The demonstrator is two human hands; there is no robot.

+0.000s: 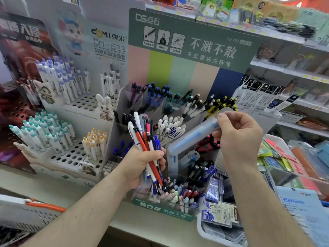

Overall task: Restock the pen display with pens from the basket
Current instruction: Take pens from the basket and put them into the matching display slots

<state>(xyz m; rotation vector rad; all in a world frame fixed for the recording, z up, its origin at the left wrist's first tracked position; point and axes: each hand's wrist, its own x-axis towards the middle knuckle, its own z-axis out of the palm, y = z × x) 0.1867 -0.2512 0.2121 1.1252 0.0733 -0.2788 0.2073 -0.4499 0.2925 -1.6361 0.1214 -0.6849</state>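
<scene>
Nearest me, low at the left, sits the basket (26, 216) with its orange handle. Next over, my left hand (142, 166) is curled tight round a mixed bunch of pens (145, 139), tips down over the pen display (160, 111). They feel light, stiff and slick, likely to slide past each other, so I judge mid-barrel the safest hold. Further right, my right hand (238, 139) pinches the top end of a frosted pen case (194, 132) between thumb and fingers; it seems light and rigid.
</scene>
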